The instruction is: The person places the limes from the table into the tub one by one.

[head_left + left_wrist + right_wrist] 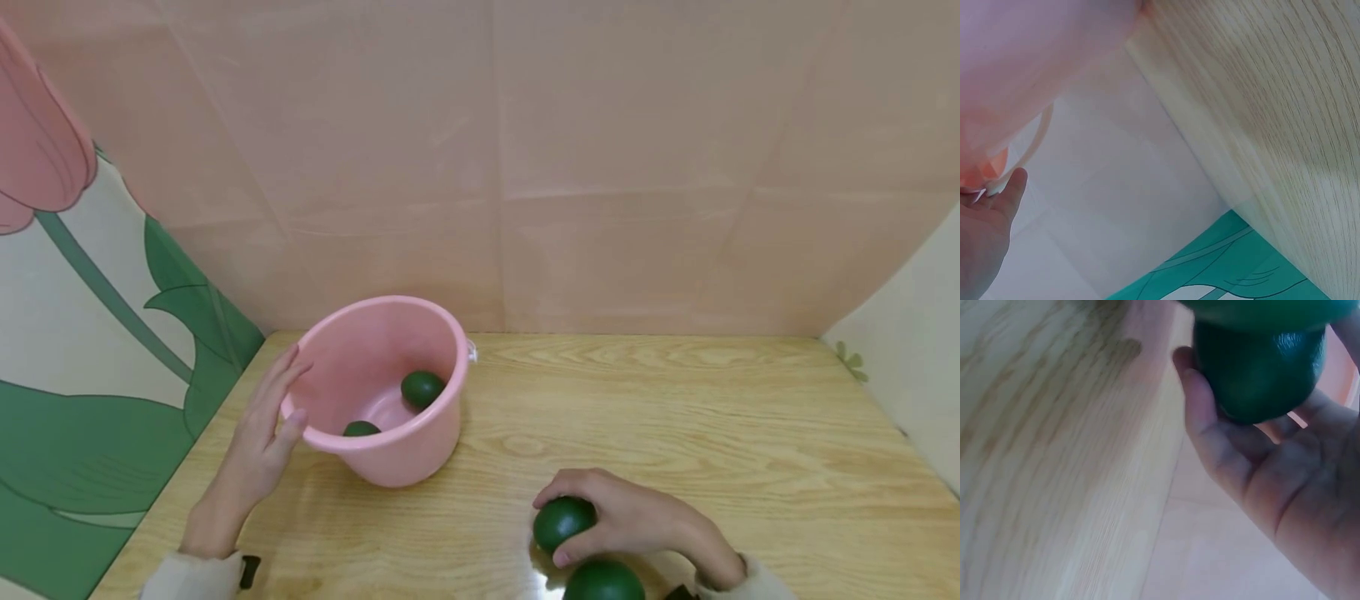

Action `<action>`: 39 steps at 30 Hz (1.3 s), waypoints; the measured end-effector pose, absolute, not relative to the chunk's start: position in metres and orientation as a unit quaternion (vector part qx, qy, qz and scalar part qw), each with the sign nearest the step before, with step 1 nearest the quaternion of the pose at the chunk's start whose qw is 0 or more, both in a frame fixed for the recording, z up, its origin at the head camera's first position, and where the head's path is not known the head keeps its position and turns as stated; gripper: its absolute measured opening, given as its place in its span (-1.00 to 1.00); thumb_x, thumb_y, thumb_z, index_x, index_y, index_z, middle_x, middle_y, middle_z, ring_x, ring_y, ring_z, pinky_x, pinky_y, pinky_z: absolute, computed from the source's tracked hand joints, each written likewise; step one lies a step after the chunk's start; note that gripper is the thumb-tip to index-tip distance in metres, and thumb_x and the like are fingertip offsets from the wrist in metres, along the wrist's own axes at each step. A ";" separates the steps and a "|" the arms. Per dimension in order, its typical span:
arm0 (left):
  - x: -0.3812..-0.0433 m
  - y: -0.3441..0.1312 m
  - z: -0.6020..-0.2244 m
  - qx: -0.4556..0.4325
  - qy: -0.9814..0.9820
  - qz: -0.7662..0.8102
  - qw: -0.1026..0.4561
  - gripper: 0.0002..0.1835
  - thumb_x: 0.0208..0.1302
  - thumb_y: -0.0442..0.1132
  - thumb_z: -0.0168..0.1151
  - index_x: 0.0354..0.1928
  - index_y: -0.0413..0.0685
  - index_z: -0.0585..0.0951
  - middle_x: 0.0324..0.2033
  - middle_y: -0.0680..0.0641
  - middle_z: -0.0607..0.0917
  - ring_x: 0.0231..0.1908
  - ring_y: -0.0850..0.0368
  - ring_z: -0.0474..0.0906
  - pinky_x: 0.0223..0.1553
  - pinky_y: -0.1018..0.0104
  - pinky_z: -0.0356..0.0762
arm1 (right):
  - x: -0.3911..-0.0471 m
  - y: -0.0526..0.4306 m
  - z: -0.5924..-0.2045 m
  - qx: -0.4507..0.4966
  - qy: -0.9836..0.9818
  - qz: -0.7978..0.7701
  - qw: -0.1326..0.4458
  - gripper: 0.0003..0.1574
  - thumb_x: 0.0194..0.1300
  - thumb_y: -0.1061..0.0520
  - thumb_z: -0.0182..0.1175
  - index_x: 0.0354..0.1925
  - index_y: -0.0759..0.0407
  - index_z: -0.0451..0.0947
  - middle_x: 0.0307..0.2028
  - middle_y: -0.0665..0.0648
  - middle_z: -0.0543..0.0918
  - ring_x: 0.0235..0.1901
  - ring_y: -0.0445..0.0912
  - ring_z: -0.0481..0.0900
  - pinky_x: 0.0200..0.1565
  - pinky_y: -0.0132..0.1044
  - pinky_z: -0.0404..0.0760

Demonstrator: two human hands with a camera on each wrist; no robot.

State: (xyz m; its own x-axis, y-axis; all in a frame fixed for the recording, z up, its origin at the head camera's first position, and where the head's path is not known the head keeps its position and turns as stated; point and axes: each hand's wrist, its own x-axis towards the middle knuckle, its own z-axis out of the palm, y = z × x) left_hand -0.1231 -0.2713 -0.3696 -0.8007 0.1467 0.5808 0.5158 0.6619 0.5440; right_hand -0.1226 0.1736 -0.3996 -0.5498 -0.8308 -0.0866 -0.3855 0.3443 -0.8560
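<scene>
A pink bucket (405, 450) stands at the left of the table, with an avocado (422, 389) and part of another avocado (362, 428) visible inside. My left hand (258, 437) touches the bucket's left side near the rim, its fingers fairly straight. In the left wrist view, the fingertips (1013, 190) are by the orange lug (996, 167) of the bucket's handle. My right hand (630, 517) grips a dark green avocado (562, 523) between thumb and fingers, low over the table. A further avocado (603, 581) lies just below that hand, cut off by the frame's edge.
The wood-grain table (675, 417) meets a pinkish sheet (600, 208) at the back. A wall covering with printed tulip and leaves (82, 450) borders the left side, and a pale wall (915, 333) the right. The bucket's white handle end (472, 352) sticks out rightward.
</scene>
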 end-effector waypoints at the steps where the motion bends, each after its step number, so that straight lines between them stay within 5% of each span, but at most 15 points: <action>1: -0.123 -0.271 -0.370 -0.190 -0.876 -0.364 0.253 -0.45 0.38 -0.26 0.06 0.41 -0.07 0.38 0.52 -0.12 0.19 0.52 -0.03 0.03 0.39 -0.26 0.04 | -0.123 0.173 -0.399 -0.392 0.778 -0.417 0.259 -0.41 0.26 -0.09 0.34 0.16 0.13 0.53 -0.03 0.00 0.61 -0.14 -0.29 0.53 -0.21 -0.39 0.59; 25: -0.125 -0.274 -0.372 -0.198 -0.879 -0.353 0.253 -0.44 0.37 -0.31 0.03 0.41 -0.12 0.36 0.52 -0.17 0.18 0.53 0.18 0.00 0.42 -0.11 0.02 | -0.126 0.152 -0.384 -0.367 0.828 -0.395 0.154 -0.39 0.19 -0.21 0.37 0.16 -0.10 0.53 0.01 -0.09 0.61 -0.12 -0.25 0.53 -0.16 -0.40 0.56; 33: -0.125 -0.275 -0.372 -0.199 -0.879 -0.349 0.257 -0.44 0.35 -0.33 0.05 0.41 -0.13 0.37 0.51 -0.19 0.20 0.52 0.21 0.01 0.45 0.18 -0.01 | -0.126 0.147 -0.378 -0.365 0.830 -0.400 0.132 -0.39 0.18 -0.23 0.37 0.17 -0.19 0.51 0.03 -0.11 0.60 -0.10 -0.24 0.54 -0.13 -0.38 0.57; 39: -0.124 -0.273 -0.371 -0.194 -0.875 -0.360 0.260 -0.45 0.37 -0.26 0.06 0.40 -0.09 0.38 0.51 -0.14 0.21 0.52 0.16 0.02 0.41 -0.14 0.03 | -0.127 0.141 -0.372 -0.362 0.829 -0.410 0.112 -0.40 0.16 -0.24 0.39 0.16 -0.28 0.49 0.03 -0.18 0.58 -0.09 -0.24 0.55 -0.10 -0.37 0.60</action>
State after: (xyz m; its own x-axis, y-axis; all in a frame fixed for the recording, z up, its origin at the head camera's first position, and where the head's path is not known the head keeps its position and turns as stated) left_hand -0.1239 -0.2732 -0.3714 -0.7896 0.1533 0.5942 0.5271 0.6652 0.5288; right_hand -0.1273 0.1413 -0.3725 -0.7125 -0.6929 0.1106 -0.5085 0.4013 -0.7618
